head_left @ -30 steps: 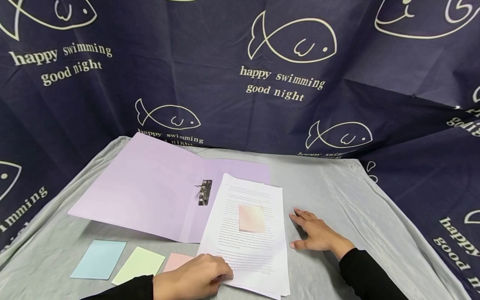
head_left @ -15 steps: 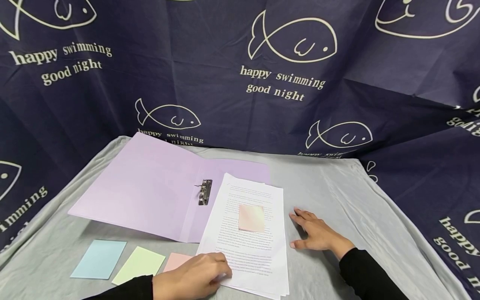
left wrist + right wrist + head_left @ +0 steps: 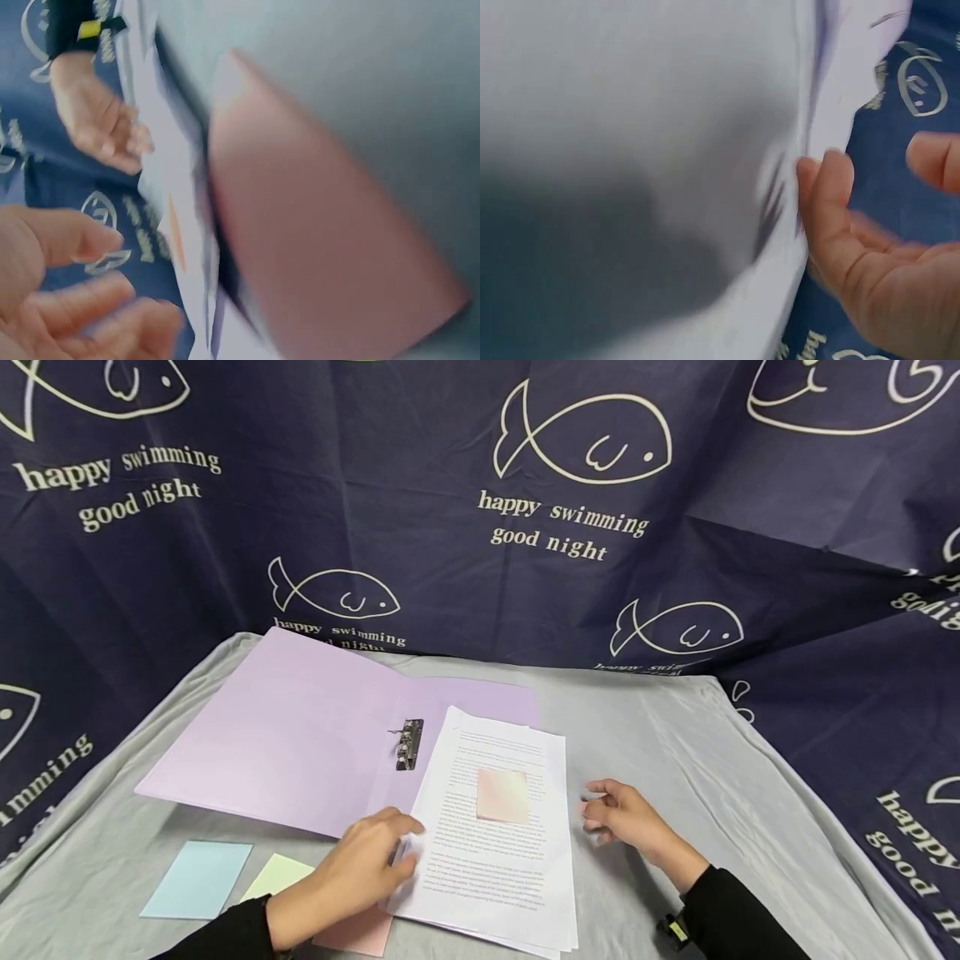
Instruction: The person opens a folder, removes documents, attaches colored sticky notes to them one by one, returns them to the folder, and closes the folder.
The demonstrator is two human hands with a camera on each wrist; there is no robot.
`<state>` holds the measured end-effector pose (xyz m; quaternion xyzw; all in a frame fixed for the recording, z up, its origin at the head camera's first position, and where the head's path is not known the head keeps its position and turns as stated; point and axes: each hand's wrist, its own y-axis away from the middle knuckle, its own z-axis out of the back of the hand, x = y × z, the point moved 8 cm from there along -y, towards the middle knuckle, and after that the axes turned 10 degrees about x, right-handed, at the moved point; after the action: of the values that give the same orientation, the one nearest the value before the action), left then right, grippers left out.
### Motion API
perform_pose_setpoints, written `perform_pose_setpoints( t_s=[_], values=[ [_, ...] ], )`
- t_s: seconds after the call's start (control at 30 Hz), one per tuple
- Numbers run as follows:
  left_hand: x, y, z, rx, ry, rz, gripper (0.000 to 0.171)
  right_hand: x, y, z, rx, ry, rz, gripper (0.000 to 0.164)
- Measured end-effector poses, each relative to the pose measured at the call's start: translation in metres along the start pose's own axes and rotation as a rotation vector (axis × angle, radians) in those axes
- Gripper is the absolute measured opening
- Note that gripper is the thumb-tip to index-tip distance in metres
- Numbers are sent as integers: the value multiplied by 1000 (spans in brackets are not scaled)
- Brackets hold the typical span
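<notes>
A stack of printed paper sheets (image 3: 487, 885) lies partly over the right side of an open purple ring binder (image 3: 292, 735). On the top sheet sits a small pink sticky note pad (image 3: 502, 796). My left hand (image 3: 352, 872) hovers at the stack's lower left edge, thumb and fingers apart, with nothing between them. Beneath it lies a pink pad (image 3: 356, 933), seen large in the left wrist view. To the right of the stack is my right hand (image 3: 633, 827), fingers loosely bent and holding nothing, its shadow on the cloth below.
A light blue pad (image 3: 197, 879) and a pale green pad (image 3: 276, 872) lie at the front left, the green one partly hidden by my left arm. The binder has a metal clip (image 3: 408, 745). A navy fish-print curtain (image 3: 450, 510) hangs behind the grey cloth (image 3: 660, 718).
My left hand has left the stack's bottom corner and moved up and left along its edge, uncovering more of the front pink pad. My right hand has lifted, its fingers bending in.
</notes>
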<state>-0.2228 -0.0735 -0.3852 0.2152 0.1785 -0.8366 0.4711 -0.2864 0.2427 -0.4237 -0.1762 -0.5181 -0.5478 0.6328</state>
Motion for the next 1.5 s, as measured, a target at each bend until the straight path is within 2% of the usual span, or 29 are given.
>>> perform_pose_setpoints(
  t_s=[0.1, 0.17, 0.2, 0.23, 0.27, 0.3, 0.4, 0.47, 0.5, 0.73, 0.8, 0.97, 1.13, 1.3, 1.43, 1.5],
  values=[
    [18, -2, 5, 11, 86, 195, 39, -5, 2, -8, 34, -162, -71, 63],
    [26, -3, 4, 41, 137, 258, 43, -6, 1, -11, 25, -204, -104, 64],
    [28, -3, 1, 62, 158, 265, 44, -7, 1, -12, 13, -215, -118, 64],
    [29, -4, -1, 80, 175, 262, 44, -7, 1, -13, -3, -218, -129, 63],
    [29, -4, -3, 93, 184, 250, 34, -7, 0, -15, -19, -220, -138, 63],
    [29, -4, -6, 102, 193, 235, 33, -7, -1, -16, -35, -223, -147, 63],
    [28, -5, -11, 115, 203, 193, 32, -5, -3, -20, -63, -217, -164, 62],
    [28, -7, -14, 117, 208, 184, 31, -3, -5, -23, -72, -220, -167, 62],
    [28, -7, -15, 121, 212, 184, 39, -3, -6, -24, -77, -224, -170, 61],
    [27, -6, -18, 132, 244, 161, 36, -7, -14, -26, -98, -211, -182, 58],
    [26, -5, -18, 141, 263, 155, 35, -8, -16, -26, -93, -185, -174, 50],
    [27, -5, -18, 161, 281, 154, 30, -10, -22, -21, -91, -114, -138, 9],
    [25, -6, -17, 172, 294, 144, 29, -13, -23, -18, -90, -81, -129, 12],
    [22, -10, -4, 157, 312, 142, 30, -15, -23, -19, -76, -73, -130, 12],
    [19, -22, 24, 92, 215, 137, 26, -15, -23, -19, -75, -63, -124, 10],
    [19, -32, 41, 38, 137, 125, 22, -14, -24, -19, -76, -57, -117, 10]
  ],
)
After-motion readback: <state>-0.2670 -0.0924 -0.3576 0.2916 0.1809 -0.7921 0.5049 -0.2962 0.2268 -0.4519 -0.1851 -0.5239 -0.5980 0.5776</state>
